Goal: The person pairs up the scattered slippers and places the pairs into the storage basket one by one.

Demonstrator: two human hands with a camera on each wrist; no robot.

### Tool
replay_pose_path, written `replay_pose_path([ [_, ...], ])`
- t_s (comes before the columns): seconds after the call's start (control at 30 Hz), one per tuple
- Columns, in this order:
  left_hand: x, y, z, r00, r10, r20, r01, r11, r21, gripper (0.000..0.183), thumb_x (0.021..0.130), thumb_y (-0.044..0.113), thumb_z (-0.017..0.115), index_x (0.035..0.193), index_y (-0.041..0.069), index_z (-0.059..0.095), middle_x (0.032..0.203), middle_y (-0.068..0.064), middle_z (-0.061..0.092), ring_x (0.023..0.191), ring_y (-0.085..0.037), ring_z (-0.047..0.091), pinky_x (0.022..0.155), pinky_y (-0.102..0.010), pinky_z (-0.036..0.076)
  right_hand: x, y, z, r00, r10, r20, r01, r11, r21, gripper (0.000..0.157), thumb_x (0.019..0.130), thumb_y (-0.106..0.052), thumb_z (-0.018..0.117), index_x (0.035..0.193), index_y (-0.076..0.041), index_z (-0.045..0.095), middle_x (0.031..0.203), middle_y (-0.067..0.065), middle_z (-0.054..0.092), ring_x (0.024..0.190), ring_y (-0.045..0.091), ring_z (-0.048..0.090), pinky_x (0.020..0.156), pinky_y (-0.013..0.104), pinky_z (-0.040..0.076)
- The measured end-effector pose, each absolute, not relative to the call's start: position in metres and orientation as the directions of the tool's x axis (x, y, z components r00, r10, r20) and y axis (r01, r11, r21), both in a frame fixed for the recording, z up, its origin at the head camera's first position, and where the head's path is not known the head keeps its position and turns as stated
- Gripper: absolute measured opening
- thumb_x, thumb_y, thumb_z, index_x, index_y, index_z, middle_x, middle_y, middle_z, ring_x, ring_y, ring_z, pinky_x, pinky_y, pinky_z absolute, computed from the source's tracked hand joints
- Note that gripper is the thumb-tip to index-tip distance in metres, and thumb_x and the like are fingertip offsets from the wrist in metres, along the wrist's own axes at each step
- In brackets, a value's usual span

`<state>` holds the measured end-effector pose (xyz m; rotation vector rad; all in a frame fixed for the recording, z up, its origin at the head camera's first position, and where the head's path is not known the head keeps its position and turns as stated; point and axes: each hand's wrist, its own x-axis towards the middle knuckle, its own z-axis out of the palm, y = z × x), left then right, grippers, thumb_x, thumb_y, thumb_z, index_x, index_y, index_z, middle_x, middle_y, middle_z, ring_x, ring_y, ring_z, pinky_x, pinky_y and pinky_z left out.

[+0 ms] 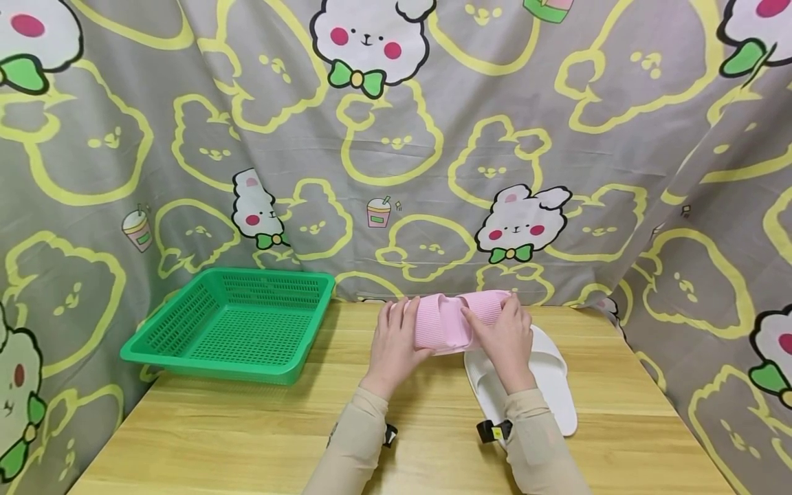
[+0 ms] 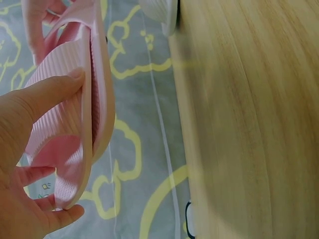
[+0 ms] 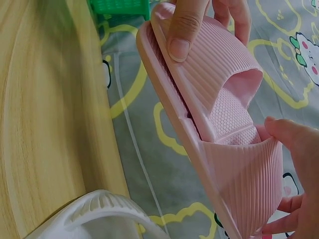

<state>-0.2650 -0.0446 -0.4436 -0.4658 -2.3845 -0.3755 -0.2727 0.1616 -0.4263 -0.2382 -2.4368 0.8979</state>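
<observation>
A pair of pink ribbed slippers [image 1: 430, 322] is held up over the back of the table, the two pressed together and fitted one into the other. My left hand [image 1: 392, 344] grips the left end, its thumb [image 2: 55, 92] lying across a ribbed strap in the left wrist view. At the other end, my right hand [image 1: 509, 340] holds the second slipper [image 3: 244, 174] by its strap and edge. Below the right forearm, white slippers [image 1: 553, 388] lie on the table, partly hidden by that arm.
A green perforated plastic basket [image 1: 297, 344] stands at the back left of the wooden table [image 1: 247, 433]. A grey patterned curtain [image 1: 402, 158] hangs behind the table and along both sides. Each wrist wears a black strapped device.
</observation>
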Motion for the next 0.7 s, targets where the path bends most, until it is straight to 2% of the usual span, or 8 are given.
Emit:
replay_pose_path([
  [0.7,-0.2663,-0.0435,-0.4449,-0.651,0.239,0.720,0.444,0.890,0.105,0.110,0.051,0.045,0.093,0.142,0.008,0.044,0.131,-0.015,0.056,0.122,-0.039,0.050,0.108,-0.044,0.043,-0.2738,0.1614,-0.4269,-0.841,0.329,0.430,-0.029,0.766,-0.642,0.082,0.073,-0.064,0.073,0.113,0.000,0.042,0.107,0.023,0.051,0.114,0.045,0.046,0.089,0.059,0.042],
])
